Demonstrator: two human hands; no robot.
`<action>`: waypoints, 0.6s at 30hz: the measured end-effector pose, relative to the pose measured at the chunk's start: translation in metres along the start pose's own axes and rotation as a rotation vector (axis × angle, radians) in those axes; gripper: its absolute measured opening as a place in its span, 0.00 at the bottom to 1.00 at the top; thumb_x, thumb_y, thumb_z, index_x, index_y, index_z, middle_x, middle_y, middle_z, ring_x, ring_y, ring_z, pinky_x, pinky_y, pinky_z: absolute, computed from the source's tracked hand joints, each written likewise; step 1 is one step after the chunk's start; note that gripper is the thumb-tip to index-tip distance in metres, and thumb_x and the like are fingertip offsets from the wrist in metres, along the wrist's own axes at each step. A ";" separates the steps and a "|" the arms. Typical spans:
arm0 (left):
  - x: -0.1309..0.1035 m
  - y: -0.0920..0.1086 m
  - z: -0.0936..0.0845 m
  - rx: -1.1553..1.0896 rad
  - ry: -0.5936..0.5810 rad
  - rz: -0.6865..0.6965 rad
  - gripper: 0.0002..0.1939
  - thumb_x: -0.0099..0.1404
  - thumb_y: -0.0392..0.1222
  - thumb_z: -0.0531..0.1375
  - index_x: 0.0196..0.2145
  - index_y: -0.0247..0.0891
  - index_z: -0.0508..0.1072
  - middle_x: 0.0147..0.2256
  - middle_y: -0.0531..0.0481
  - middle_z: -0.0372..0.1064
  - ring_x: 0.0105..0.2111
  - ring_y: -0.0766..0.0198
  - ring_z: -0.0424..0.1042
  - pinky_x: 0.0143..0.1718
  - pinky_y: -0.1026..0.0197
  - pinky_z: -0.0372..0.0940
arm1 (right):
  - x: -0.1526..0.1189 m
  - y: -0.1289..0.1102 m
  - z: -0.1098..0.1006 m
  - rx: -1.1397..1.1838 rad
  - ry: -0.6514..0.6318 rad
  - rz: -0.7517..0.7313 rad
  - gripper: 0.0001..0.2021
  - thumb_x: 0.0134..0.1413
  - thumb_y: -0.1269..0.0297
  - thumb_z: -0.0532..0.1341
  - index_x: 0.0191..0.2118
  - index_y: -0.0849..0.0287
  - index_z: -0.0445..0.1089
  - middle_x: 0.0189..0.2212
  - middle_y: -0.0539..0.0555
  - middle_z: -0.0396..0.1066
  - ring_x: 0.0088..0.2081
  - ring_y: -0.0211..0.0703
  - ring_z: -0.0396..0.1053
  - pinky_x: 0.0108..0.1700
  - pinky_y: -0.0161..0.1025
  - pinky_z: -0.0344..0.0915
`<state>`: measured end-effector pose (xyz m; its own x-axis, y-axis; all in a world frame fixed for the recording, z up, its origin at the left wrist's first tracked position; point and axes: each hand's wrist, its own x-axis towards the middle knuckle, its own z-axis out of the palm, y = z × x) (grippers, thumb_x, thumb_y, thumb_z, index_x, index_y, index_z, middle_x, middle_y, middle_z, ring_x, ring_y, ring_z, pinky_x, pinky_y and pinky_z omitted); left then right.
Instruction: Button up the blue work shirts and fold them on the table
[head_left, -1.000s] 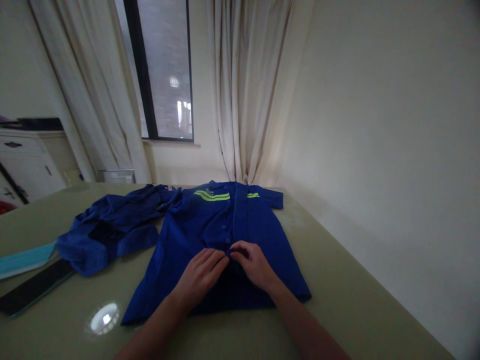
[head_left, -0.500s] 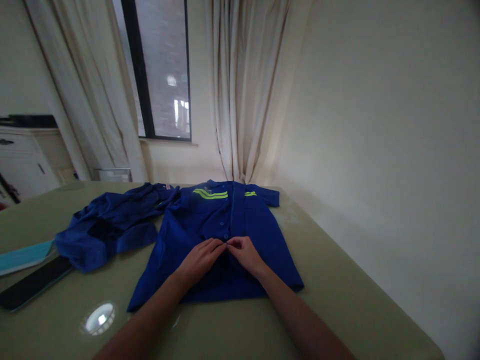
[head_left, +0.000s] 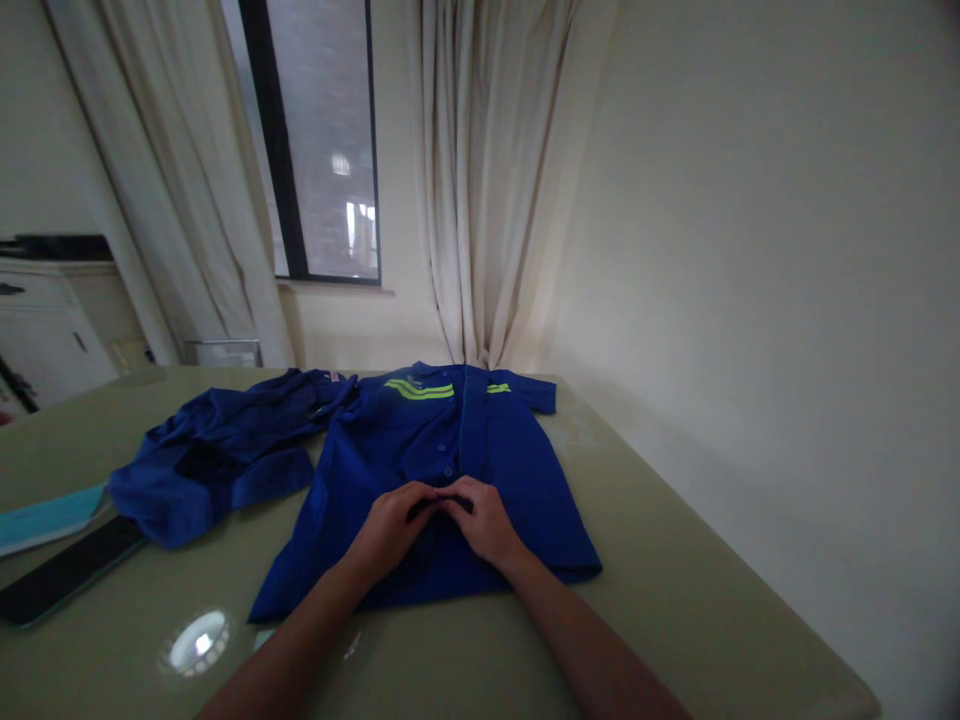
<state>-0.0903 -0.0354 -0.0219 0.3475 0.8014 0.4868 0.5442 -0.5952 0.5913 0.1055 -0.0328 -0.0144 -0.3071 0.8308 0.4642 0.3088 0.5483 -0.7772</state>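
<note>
A blue short-sleeved shirt (head_left: pixel 517 450) with yellow-green stripes lies spread on the table, its collar at the far side. Buttons run down its front, and a loose placket strip lies beside them. My left hand (head_left: pixel 397 522) and my right hand (head_left: pixel 480 515) meet at the lower front of the shirt, fingertips touching. Both pinch the shirt's front edge between thumb and fingers. The exact bit of cloth or button between the fingertips is too small to make out.
On the pale green table (head_left: pixel 675 620), a crumpled blue garment (head_left: pixel 225 445) lies left of the shirt. A light blue mask (head_left: pixel 49 520) and a dark phone-like object (head_left: pixel 71 570) are at the far left. Curtains (head_left: pixel 487 180) and a wall stand behind.
Both hands have shifted slightly left, and their fingers are more arched, with the fingertips closer together. The shirt's lower hem has moved slightly left.
</note>
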 end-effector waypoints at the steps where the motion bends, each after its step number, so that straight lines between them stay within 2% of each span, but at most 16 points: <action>1: 0.001 0.000 0.000 -0.026 0.013 -0.040 0.08 0.68 0.39 0.60 0.43 0.43 0.78 0.41 0.50 0.81 0.41 0.59 0.79 0.46 0.58 0.72 | 0.000 -0.001 0.001 -0.008 0.007 -0.001 0.08 0.63 0.64 0.64 0.45 0.53 0.81 0.41 0.54 0.80 0.43 0.45 0.76 0.49 0.40 0.68; 5: 0.003 0.002 -0.001 -0.098 0.041 -0.141 0.07 0.66 0.44 0.62 0.39 0.42 0.80 0.36 0.50 0.81 0.36 0.59 0.79 0.40 0.59 0.72 | -0.001 -0.003 0.003 -0.091 0.082 0.103 0.08 0.61 0.62 0.66 0.44 0.56 0.79 0.39 0.55 0.81 0.41 0.47 0.77 0.46 0.40 0.68; 7: 0.002 0.002 -0.003 -0.123 0.041 -0.151 0.07 0.65 0.45 0.63 0.38 0.41 0.79 0.35 0.51 0.80 0.34 0.59 0.78 0.38 0.60 0.71 | -0.002 -0.001 0.002 -0.124 0.059 0.135 0.08 0.62 0.60 0.66 0.42 0.56 0.79 0.37 0.55 0.81 0.39 0.47 0.77 0.44 0.40 0.68; 12: 0.000 0.004 -0.005 -0.161 0.000 -0.168 0.07 0.63 0.43 0.64 0.38 0.41 0.79 0.34 0.52 0.80 0.34 0.60 0.78 0.38 0.60 0.70 | -0.002 0.001 -0.008 -0.201 -0.115 0.025 0.08 0.66 0.64 0.62 0.45 0.56 0.79 0.41 0.55 0.80 0.43 0.46 0.76 0.48 0.39 0.66; 18: -0.001 0.004 -0.004 -0.212 -0.032 -0.174 0.12 0.63 0.43 0.64 0.44 0.42 0.78 0.38 0.52 0.80 0.38 0.59 0.78 0.43 0.58 0.70 | -0.003 -0.002 -0.010 -0.259 -0.140 -0.053 0.10 0.69 0.67 0.58 0.46 0.55 0.78 0.40 0.54 0.77 0.43 0.44 0.73 0.48 0.38 0.65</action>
<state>-0.0911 -0.0390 -0.0175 0.2887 0.8920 0.3478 0.4266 -0.4451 0.7873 0.1148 -0.0357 -0.0100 -0.4443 0.7890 0.4243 0.5028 0.6116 -0.6109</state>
